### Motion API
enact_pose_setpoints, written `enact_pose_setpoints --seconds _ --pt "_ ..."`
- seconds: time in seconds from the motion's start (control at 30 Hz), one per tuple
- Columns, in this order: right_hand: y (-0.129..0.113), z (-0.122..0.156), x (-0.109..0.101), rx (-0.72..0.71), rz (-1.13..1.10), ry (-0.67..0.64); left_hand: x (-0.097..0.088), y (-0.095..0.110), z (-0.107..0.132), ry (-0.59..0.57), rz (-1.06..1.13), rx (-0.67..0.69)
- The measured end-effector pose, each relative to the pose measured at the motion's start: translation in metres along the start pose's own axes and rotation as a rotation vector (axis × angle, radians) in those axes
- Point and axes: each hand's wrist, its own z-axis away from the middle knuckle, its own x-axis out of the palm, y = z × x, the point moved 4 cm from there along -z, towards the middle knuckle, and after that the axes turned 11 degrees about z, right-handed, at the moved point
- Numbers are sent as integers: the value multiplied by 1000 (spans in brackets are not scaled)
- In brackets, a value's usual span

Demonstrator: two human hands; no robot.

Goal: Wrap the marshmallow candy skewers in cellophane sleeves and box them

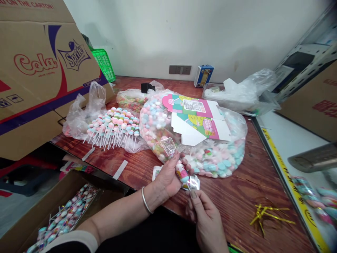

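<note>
My left hand (pixel 168 177), with a bracelet at the wrist, is closed around a marshmallow lollipop (pixel 181 171) in a clear printed wrapper. The wrapper's flat end (pixel 168 146) sticks out beyond my fingers. Thumb and fingers of my right hand (pixel 206 218) pinch the white stick at the lower end. Under my hands lie flat silvery wrappers (pixel 194 182), partly hidden. Just beyond is a large clear bag of pastel candies (pixel 221 161). A pile of unwrapped marshmallow lollipops (pixel 118 121) rests on plastic to the left.
A flattened printed box (pixel 197 117) lies on the candy bag. Gold twist ties (pixel 265 214) are at right. An open carton of wrapped lollipops (pixel 71 211) stands low at left, below a big cardboard box (pixel 44 70). A plastic tub (pixel 237 98) sits at the back right.
</note>
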Motion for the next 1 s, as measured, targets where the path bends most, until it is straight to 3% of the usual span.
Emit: enact_pose_setpoints --seconds 0.3,0.47,0.63,0.73,0.87,1.0 --pt "-17 2 -9 -307 415 205 -2 -1 -2 13 -22 38" --pt "-23 2 -5 -425 494 300 -1 -3 0 25 -22 25" --pt "-24 -8 -2 -303 479 281 -3 -19 7 33 -85 10" --pt "-23 -15 -2 -205 338 267 -8 -31 11 14 -145 2" --pt "-17 -21 -4 -178 119 236 -8 -37 17 -61 -247 67" --pt "-12 -21 -7 -167 140 228 -9 -44 23 -109 -299 31"
